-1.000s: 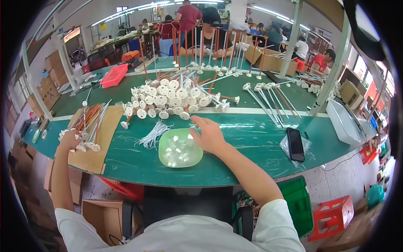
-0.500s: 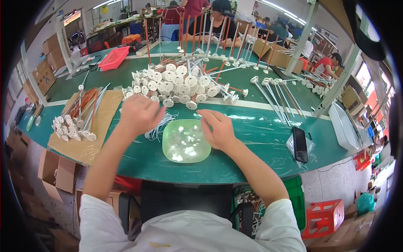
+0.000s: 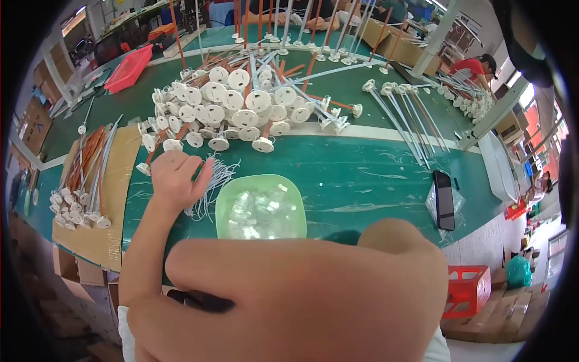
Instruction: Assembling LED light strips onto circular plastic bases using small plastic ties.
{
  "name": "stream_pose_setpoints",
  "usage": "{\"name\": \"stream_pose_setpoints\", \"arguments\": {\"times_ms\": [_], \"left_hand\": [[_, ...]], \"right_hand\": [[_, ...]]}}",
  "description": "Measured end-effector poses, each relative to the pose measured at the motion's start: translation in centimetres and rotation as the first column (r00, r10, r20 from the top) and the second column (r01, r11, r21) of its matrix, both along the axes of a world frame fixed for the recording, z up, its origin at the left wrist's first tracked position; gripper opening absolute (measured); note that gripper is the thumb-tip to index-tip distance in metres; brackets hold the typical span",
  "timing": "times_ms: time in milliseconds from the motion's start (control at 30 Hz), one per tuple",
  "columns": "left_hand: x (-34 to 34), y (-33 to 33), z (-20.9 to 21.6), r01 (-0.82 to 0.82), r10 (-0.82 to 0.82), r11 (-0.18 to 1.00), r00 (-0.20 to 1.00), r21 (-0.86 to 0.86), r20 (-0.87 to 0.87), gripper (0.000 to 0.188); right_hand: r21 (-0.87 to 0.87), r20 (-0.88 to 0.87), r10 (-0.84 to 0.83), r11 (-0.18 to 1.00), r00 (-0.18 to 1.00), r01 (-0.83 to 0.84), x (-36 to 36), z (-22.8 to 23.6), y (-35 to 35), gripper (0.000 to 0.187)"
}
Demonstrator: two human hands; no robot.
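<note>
From where I stand, the left hand (image 3: 175, 181) is over the green table (image 3: 362, 181), at the near edge of a heap of disc-ended rods (image 3: 235, 102). Its fingers are curled and its thumb stands apart from them; I cannot tell whether anything is pinched underneath. Just to its right lies a loose tangle of white strings (image 3: 218, 179).

The right hand (image 3: 295, 289) is lifted close to the person's head (it blots out most of the near side). Two of its fingers point left with a narrow gap between them; whether it holds something, I cannot tell.

Behind that hand, a pale green bowl (image 3: 259, 180) of small white pieces (image 3: 260, 211) sits right of the strings, its near edge hidden. Farther left, a smaller bundle of rods (image 3: 75, 208) lies on flat cardboard (image 3: 123, 166); off to the right is a dark phone (image 3: 444, 200).
</note>
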State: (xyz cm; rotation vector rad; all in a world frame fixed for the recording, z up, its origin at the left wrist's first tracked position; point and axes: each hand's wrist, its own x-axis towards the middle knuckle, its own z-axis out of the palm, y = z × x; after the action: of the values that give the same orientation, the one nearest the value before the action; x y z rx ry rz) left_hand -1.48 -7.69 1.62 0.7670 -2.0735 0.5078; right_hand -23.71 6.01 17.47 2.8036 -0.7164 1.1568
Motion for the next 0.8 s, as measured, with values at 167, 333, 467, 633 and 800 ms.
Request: {"name": "stream_pose_setpoints", "arguments": {"times_ms": [167, 333, 467, 633, 800], "left_hand": [[1.0, -0.4, -2.1, 0.035, -0.036, 0.999, 0.998, -0.024, -0.051, 0.023], [0.0, -0.1, -1.0, 0.059, -0.058, 0.998, 0.997, 0.025, -0.045, 0.019], [0.0, 0.2, -0.9, 0.087, -0.083, 0.992, 0.995, 0.087, -0.050, 0.016], [0.0, 0.4, -1.1, 0.086, -0.081, 0.991, 0.996, 0.105, -0.044, 0.021], [-0.4, 0.6, -1.0, 0.104, -0.098, 0.990, 0.993, 0.099, -0.063, 0.035]], "right_hand": [[-0.031, 0.353, 0.000, 0.999, 0.936, 0.012, -0.1, -1.8, -4.5, 0.015], [0.069, 0.349, -0.150, 0.989, 0.925, 0.134, -5.1, 1.1, -12.0, 0.016], [0.074, -0.009, -0.334, 0.940, 0.942, 0.334, -7.0, -3.3, -18.4, 0.016], [0.120, -0.013, -0.173, 0.977, 0.985, 0.174, -5.1, -6.6, -20.3, 0.025], [0.233, -0.153, -0.191, 0.946, 0.969, 0.224, -3.8, -6.9, -17.9, 0.025]]}}
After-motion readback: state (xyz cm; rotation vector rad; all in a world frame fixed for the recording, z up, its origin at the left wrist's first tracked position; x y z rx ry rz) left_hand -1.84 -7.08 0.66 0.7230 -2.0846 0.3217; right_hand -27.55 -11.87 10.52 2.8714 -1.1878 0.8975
